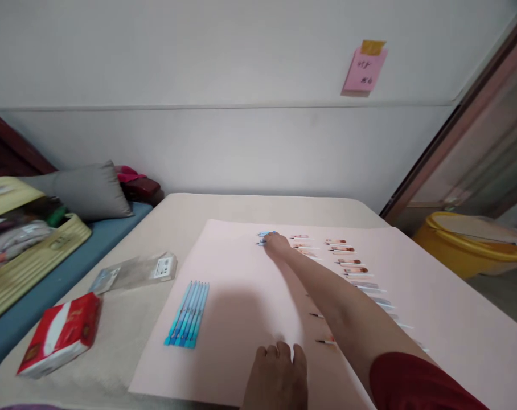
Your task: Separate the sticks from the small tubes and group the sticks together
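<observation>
My right hand (277, 243) reaches far across a pale pink sheet (241, 319) and rests on blue pens (265, 237) at the sheet's far edge; whether it grips them I cannot tell. My left hand (277, 377) lies flat on the near part of the sheet, fingers together, holding nothing. A bundle of several blue pens (189, 314) lies on the sheet's left side. Rows of pens with orange and pale caps (348, 262) run along the right, partly hidden by my right arm.
A red and white tissue pack (60, 335) and a clear plastic bag (134, 271) lie on the beige table left of the sheet. A yellow basket (28, 262) and grey pillow (85, 191) sit on a blue surface at left. A yellow tub (463, 245) stands at right.
</observation>
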Demonstrator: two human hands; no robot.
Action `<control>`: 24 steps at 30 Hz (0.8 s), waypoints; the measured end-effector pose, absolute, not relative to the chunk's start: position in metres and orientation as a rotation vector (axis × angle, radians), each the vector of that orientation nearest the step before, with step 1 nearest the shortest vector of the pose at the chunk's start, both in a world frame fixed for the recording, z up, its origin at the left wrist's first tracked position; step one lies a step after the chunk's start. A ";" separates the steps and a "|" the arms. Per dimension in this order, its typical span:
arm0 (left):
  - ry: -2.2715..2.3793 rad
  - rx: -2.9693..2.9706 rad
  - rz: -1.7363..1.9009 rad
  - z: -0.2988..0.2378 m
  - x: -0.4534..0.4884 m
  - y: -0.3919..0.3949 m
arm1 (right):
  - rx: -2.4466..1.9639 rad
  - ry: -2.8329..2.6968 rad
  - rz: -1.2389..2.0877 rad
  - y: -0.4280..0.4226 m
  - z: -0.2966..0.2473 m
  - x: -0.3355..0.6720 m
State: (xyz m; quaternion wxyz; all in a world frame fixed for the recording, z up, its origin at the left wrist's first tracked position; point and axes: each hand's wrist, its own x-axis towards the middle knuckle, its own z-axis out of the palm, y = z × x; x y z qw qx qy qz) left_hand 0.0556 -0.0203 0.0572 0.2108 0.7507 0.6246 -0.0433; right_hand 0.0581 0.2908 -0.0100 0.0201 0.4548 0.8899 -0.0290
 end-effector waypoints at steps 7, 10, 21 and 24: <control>1.741 2.057 -0.103 0.059 0.050 -0.019 | 1.352 2.668 -0.148 0.290 -0.002 0.054; 1.776 2.111 -0.032 0.059 0.047 -0.021 | 1.328 2.663 -0.145 0.271 0.002 0.058; 1.758 2.304 0.022 0.082 0.051 -0.045 | 1.248 2.667 -0.131 0.143 0.008 0.100; 1.765 2.299 0.042 0.086 0.052 -0.055 | 1.276 2.658 -0.134 0.107 0.006 0.114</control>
